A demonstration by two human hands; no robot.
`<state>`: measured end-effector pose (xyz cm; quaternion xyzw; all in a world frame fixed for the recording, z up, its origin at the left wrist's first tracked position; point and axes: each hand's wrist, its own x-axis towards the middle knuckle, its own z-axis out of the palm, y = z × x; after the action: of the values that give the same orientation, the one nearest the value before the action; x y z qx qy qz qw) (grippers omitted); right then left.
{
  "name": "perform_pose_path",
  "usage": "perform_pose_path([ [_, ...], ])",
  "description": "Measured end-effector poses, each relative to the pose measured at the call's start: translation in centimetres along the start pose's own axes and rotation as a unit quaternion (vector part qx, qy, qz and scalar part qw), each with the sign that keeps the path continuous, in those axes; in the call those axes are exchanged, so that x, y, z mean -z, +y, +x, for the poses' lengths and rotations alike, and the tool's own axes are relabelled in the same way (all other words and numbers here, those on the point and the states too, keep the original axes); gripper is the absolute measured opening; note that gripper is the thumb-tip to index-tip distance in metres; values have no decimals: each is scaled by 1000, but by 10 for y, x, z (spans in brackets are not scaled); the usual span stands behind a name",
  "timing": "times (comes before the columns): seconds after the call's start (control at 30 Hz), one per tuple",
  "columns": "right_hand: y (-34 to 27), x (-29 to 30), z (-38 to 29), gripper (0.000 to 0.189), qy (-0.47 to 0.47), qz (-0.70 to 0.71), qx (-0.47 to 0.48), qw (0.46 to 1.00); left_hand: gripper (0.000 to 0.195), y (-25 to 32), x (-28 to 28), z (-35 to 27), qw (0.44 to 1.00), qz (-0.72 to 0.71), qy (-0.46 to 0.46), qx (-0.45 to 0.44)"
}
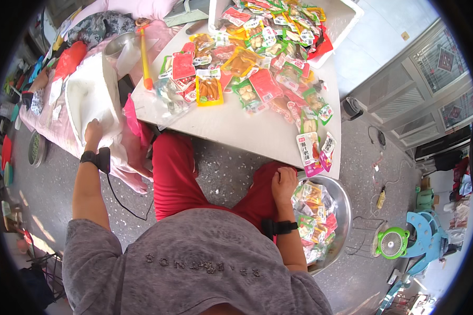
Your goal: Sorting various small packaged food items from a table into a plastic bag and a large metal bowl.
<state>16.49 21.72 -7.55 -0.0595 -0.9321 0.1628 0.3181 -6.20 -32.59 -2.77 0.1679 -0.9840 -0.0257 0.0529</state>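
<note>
My left hand (pixel 93 131) reaches over a white bag (pixel 92 94) that lies open-mouthed on a pink-covered surface; its fingers are curled at the bag's lower part, and whether they grip it I cannot tell. My right hand (pixel 284 182) rests on my right knee, fingers slightly bent, holding nothing. Many small sealed food packets (pixel 240 63) lie heaped on the pale table (pixel 220 134) and in a white foam box (pixel 345 23) at its far end. Two white-and-purple packets (pixel 310 153) lie at the table's near right corner. A metal basin (pixel 345 220) beside my right leg holds more packets.
A yellow-and-orange stick (pixel 145 59) lies at the table's left edge, near a metal bowl (pixel 120 44). Clear plastic (pixel 171 102) hangs over the near edge. On the floor at right are a green fan (pixel 392 243), a blue chair (pixel 425 236) and a power strip with its cord (pixel 381 199).
</note>
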Motion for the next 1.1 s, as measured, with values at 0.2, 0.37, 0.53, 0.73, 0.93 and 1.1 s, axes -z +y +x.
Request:
perform_pose_path([
  [0.2,0,0,1,12,8,20,8,1000,25,-14,1,18,983,-146,100,-38],
  [0.37,-1,2,3,11,13,37,0,999,22,63,67,-37,907,-414,21,-74],
  [0.53,-21,-1,20,10,-26,219,-76,972,14,131,53,-83,863,-475,-15,-172],
  [0.73,-83,-19,50,19,-164,430,-186,868,14,217,31,-150,825,-480,-138,-264],
  [0.93,-120,-35,67,21,-257,598,-303,696,15,263,10,-180,804,-469,-191,-310],
  [1.1,-112,-47,64,13,-204,626,-394,642,16,275,-6,-184,795,-473,-188,-330],
])
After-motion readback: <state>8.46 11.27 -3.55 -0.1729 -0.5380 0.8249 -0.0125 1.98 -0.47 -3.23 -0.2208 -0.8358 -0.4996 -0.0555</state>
